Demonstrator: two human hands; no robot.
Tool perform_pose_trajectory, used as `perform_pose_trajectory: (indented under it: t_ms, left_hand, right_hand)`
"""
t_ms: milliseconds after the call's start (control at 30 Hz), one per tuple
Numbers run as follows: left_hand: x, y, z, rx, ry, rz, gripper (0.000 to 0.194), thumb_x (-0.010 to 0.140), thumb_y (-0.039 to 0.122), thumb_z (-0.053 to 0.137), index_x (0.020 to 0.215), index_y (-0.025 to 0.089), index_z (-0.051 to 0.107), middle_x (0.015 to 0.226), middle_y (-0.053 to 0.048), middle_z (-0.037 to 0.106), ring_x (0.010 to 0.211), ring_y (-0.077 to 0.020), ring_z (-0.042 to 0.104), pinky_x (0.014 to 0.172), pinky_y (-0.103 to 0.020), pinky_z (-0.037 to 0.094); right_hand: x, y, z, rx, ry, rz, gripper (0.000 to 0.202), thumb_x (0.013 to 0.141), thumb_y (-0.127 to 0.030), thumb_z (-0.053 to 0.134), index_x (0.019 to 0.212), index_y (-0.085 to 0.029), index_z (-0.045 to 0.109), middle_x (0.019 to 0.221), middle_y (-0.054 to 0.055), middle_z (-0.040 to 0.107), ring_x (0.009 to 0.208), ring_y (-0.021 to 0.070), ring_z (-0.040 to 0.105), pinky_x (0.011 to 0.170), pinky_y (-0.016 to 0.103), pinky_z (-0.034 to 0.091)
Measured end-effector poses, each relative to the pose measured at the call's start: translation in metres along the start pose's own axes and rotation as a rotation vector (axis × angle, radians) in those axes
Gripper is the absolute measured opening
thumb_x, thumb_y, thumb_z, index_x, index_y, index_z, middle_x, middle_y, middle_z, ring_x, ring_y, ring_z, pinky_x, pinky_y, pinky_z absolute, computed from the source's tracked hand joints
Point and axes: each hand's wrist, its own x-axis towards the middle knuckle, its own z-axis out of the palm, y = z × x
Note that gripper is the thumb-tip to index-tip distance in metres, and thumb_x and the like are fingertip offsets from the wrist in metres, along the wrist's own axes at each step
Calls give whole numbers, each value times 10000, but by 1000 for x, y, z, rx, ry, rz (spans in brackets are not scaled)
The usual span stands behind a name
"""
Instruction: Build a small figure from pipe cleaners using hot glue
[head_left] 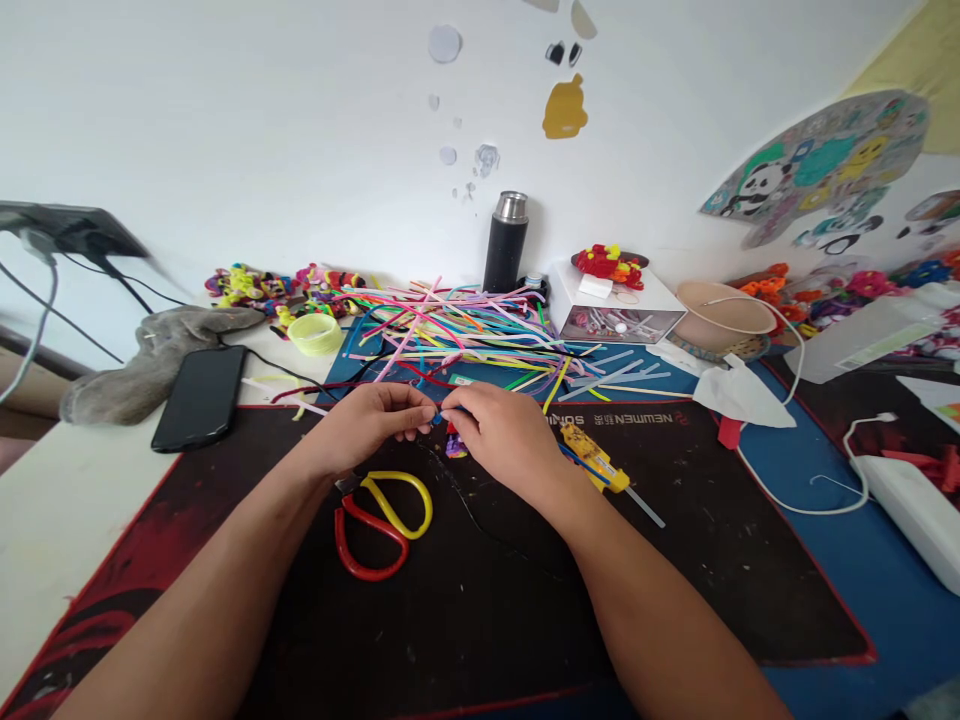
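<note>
My left hand (pixel 386 418) and my right hand (pixel 495 425) meet above the dark desk mat, fingertips almost touching. Between them they pinch a small blue pipe cleaner (pixel 436 418), most of it hidden by the fingers. Just under my right fingers is a small purple and red piece (pixel 455 444), partly covered. Scissors (pixel 386 520) with one yellow and one red handle lie below my left hand, their blades hidden under the wrist. To the right of my right hand rests a yellow hot glue gun (pixel 596 460) with a clear glue stick poking out.
A heap of colourful pipe cleaners (pixel 450 330) spreads behind the hands. Further back stand a black thermos (pixel 506 245) and a white drawer box (pixel 619 305). A phone (pixel 201 398) and pale yellow tape roll (pixel 314 334) are left; a white cable (pixel 810 508) loops at right.
</note>
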Motion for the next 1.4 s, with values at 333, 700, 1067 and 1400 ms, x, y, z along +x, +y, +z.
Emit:
perform_pose_trajectory:
  t_ms: [333, 700, 1067, 1400]
  left_hand:
    - [3, -10, -7, -72, 48, 71, 478, 870, 662, 725, 833, 189, 785, 706, -38, 697, 672, -169, 582, 649, -280, 460]
    - [0, -2, -6, -101, -11, 1, 418, 713, 591, 874, 818, 199, 776, 782, -39, 747, 684, -166, 590, 663, -285, 478]
    - [-1, -4, -5, -90, -24, 26, 371, 754, 559, 848, 818, 205, 760, 774, -14, 736, 688, -160, 587, 679, -285, 477]
    - [1, -8, -8, -2, -5, 55, 411, 831, 604, 761, 806, 194, 747, 787, -30, 741, 707, -175, 593, 681, -295, 461]
  right_hand:
    - [0, 1, -3, 24, 44, 1, 140, 1060, -245, 614, 1063, -250, 754, 1042, 20, 783, 950, 197, 708, 743, 303, 416]
    - [1, 2, -1, 34, 44, -10, 126, 1051, -233, 628, 1056, -238, 753, 1076, 22, 792, 986, 207, 721, 757, 304, 434]
    - [1, 3, 4, 207, 64, 6, 83, 1019, -267, 685, 1026, -248, 765, 1039, 20, 793, 952, 197, 726, 810, 296, 482]
    - [4, 3, 2, 222, 42, 9, 121, 1018, -192, 666, 985, -240, 773, 1009, 21, 797, 934, 190, 723, 808, 295, 476]
